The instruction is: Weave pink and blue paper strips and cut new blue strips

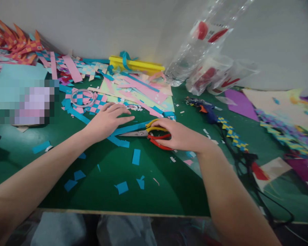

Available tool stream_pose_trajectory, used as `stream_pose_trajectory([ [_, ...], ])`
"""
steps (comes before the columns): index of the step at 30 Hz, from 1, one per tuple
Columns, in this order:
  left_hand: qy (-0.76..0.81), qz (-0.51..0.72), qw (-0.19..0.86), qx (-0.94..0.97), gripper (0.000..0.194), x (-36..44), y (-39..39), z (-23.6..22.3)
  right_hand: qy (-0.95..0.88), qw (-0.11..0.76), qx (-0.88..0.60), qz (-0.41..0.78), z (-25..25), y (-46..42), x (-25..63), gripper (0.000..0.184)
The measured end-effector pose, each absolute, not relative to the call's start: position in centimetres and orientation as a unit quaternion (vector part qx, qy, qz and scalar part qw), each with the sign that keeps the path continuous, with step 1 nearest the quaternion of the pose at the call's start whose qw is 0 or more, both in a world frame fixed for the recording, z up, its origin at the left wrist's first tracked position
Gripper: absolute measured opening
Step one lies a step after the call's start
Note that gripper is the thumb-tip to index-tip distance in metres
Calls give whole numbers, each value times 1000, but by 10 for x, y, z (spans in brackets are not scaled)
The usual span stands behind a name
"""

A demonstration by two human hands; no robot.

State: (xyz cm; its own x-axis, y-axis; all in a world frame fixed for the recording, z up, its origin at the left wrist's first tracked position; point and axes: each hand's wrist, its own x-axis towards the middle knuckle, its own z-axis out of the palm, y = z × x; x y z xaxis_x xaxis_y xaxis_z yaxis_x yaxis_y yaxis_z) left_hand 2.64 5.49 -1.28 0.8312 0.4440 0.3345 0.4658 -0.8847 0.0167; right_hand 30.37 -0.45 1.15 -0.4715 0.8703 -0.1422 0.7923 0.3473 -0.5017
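My right hand (pixel 178 133) grips a pair of scissors (pixel 159 135) by the yellow and red handles. Their pointed blades look nearly closed and point left, low over the green table. A long blue paper strip (pixel 136 127) runs just behind the blades. Fingers stretched out, my left hand (pixel 106 119) hovers or rests beside that strip; contact is hard to make out. Behind my left hand lies a woven pink-and-blue paper piece (pixel 100 103), with a clear ring (pixel 82 98) on top of it to the left.
Blue paper scraps (pixel 136 156) are scattered near the table's front edge. A yellow bar (pixel 137 65) lies at the back beside loose pink strips (pixel 146 89). Plastic-wrapped cups (pixel 207 71) stand against the wall. A blue glue gun (pixel 207 111) with its black cable (pixel 233 153) lies right.
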Motion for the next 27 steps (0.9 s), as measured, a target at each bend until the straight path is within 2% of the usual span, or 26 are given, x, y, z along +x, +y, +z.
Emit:
stream_pose_trajectory([
  [5, -256, -159, -9, -953, 33, 11, 43, -9, -817, 69, -510, 258, 13, -6, 303, 41],
  [13, -228, -104, -59, -966, 40, 5, 53, -19, -825, 64, -500, 256, 13, -6, 300, 40],
  [20, -225, -115, -94, -963, 36, 9, 56, -18, -827, 64, -498, 254, 15, -7, 300, 38],
  [27, -203, -122, -110, -965, 42, 7, 58, -21, -828, 53, -501, 247, 15, -10, 294, 42],
])
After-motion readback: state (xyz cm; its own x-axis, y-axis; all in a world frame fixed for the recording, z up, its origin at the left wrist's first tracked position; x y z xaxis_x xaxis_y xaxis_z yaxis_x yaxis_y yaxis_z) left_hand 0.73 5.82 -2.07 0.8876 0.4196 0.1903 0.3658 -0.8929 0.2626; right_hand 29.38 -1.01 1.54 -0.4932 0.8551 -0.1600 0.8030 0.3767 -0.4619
